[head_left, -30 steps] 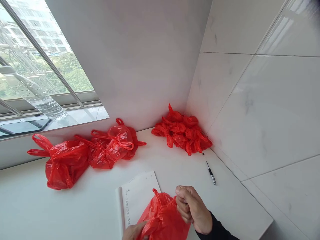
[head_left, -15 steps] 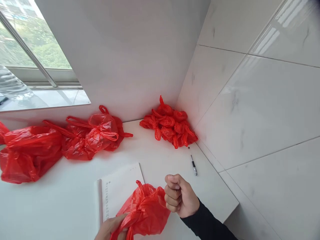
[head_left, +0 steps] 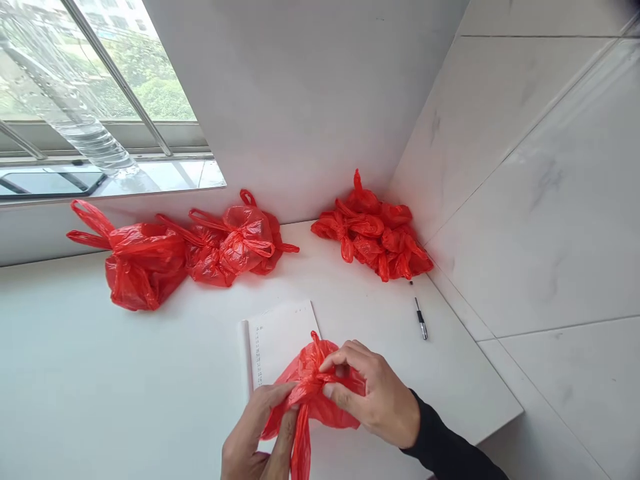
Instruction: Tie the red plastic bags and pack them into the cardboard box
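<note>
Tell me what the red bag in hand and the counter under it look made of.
Red bag held in both hands: thin plastic film, by the look; glossy, semi-translucent, crinkled into sharp folds. White counter: smooth, hard, matte-to-satin slab, possibly stone or laminate; no seams or grain show to settle which.

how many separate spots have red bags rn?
4: one red bag in both hands, one large bag at left, a cluster beside it, a corner pile. Bags within the piles can't be counted.
</note>
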Tool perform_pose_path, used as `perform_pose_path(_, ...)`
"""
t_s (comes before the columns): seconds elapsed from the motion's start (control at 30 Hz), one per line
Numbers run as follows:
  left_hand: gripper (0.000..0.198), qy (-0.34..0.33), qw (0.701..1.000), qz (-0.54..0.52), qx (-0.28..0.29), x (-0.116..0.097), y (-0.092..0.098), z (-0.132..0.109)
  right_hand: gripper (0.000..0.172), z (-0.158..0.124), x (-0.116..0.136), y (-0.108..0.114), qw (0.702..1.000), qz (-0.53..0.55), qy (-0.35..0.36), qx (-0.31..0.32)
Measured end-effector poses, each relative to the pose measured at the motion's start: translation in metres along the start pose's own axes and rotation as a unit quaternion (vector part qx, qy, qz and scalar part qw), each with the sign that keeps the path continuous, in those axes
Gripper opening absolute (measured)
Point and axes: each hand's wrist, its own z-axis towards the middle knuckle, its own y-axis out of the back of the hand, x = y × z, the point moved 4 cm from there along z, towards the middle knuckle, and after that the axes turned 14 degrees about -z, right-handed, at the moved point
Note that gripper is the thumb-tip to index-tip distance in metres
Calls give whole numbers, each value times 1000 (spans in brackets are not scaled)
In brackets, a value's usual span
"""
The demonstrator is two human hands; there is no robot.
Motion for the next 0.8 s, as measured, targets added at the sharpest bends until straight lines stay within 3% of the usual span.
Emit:
perform_pose_path(0.17,23,94,991,-14,-94,8,8,-5,3,-4,-6,9,999,-2,-23,-39)
perform_pose_path(0.4,35,21,998,-15,-55,-9,-5,-4,6,-4,0,3,998,14,21,-54)
perform_pose_path(0.57,20,10,1000,-5,18,-14,-12,0,20,-5,3,1,999,31,-20,-12)
perform_pose_path(0.8,17,30,999,-29,-23,-12,-4,-2,12,-8,2,8,998,45,-27,-31)
